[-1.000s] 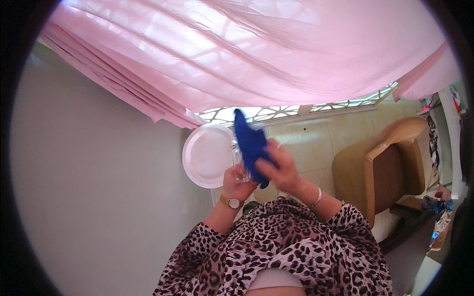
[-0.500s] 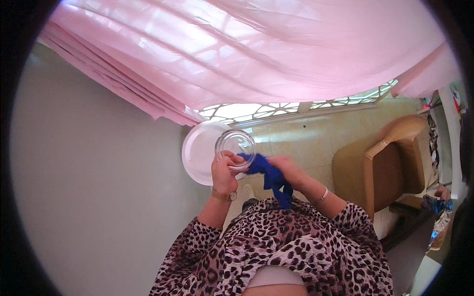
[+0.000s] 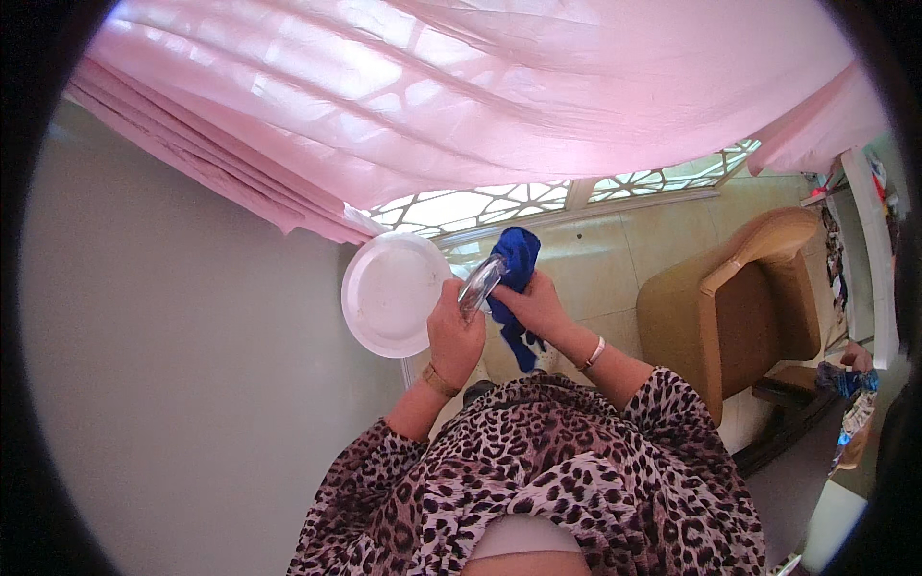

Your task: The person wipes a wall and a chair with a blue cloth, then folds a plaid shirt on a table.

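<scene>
Pinching the near edge of a clear round dish [image 3: 481, 286], my left hand [image 3: 455, 331] has its fingers curled in around the rim, while my right hand [image 3: 536, 309] grips a bunched blue cloth [image 3: 517, 254] against the far side, thumb showing and the other fingertips mostly hidden in the folds. The dish is held up in front of my body, tilted nearly edge-on, between both hands. It shines like glass, though I cannot tell it from hard plastic; I judge it stiff, fairly light, slick on its smooth face and liable to chip or crack if dropped. The rim seems the safest hold, thumb and fingers on opposite faces, without squeezing hard. The cloth looks soft and limp, its loose end hanging below my right hand, and it should grip better than bare skin. A gold-toned band [image 3: 441, 380] circles my left wrist, a pale bracelet [image 3: 593, 353] my right. Just left of my left hand is a round white plate [image 3: 396, 293]; farther off, a tan armchair [image 3: 677, 298] stands to the right, and a pink curtain [image 3: 480, 96] hangs ahead.
</scene>
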Tool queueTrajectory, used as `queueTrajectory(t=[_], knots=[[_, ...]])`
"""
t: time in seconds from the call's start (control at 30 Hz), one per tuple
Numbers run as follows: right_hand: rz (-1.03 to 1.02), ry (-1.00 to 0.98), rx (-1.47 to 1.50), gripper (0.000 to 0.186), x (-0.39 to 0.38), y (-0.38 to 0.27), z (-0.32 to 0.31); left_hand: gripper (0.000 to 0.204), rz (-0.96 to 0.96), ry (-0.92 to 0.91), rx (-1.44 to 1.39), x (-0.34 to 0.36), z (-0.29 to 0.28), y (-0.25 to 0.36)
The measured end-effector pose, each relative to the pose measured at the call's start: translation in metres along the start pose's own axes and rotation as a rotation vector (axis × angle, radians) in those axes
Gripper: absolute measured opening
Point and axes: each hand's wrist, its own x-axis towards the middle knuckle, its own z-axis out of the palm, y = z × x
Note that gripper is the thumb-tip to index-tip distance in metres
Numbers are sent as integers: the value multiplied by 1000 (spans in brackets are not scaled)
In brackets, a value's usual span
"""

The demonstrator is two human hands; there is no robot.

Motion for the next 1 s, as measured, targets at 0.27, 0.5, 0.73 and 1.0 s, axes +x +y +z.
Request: queueTrajectory(t=[0.27, 0.5, 0.73, 1.0], knots=[[248, -90, 390, 28, -14, -22, 31, 45, -76, 166, -490, -11, 6, 1], [-295, 17, -329, 30, 19, -14, -9, 47, -245, -101, -170, 11, -20, -6], [120, -44, -88, 27, -3, -21, 9, 51, -168, 31, -447, -9, 10, -19], [-632, -134, -177, 39, 15, -51, -22, 41, -405, -508, -402, 2, -2, -80]])
